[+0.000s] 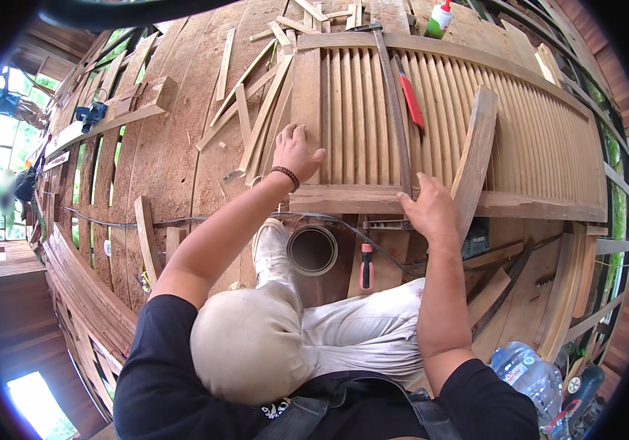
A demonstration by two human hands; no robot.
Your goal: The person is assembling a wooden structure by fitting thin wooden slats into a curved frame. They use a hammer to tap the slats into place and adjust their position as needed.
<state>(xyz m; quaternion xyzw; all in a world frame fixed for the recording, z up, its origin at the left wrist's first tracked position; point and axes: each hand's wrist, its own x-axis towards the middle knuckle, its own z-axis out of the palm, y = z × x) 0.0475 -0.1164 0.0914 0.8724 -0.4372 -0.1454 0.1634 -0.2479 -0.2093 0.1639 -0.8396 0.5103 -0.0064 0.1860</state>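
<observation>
A louvered wooden shutter panel (373,117) lies flat before me, with slanted slats inside its frame. A long bar clamp (391,95) runs across it, from the far rail to the near rail. My left hand (299,155) rests at the panel's left stile, fingers loosely bent and apart, holding nothing. At the near rail (358,199), my right hand (433,209) has its thumb and fingers spread beside the clamp's near end; whether it touches the bar is unclear. A red-handled tool (410,101) lies on the slats. To its right, a loose wooden board (474,147) crosses the near rail.
Wood strips (252,110) lie scattered left of the panel. A glue bottle (439,20) stands at the far side. Near me are a round can (312,250), a screwdriver (366,268), a power tool (476,240), a cable (358,233) and a plastic jug (527,378).
</observation>
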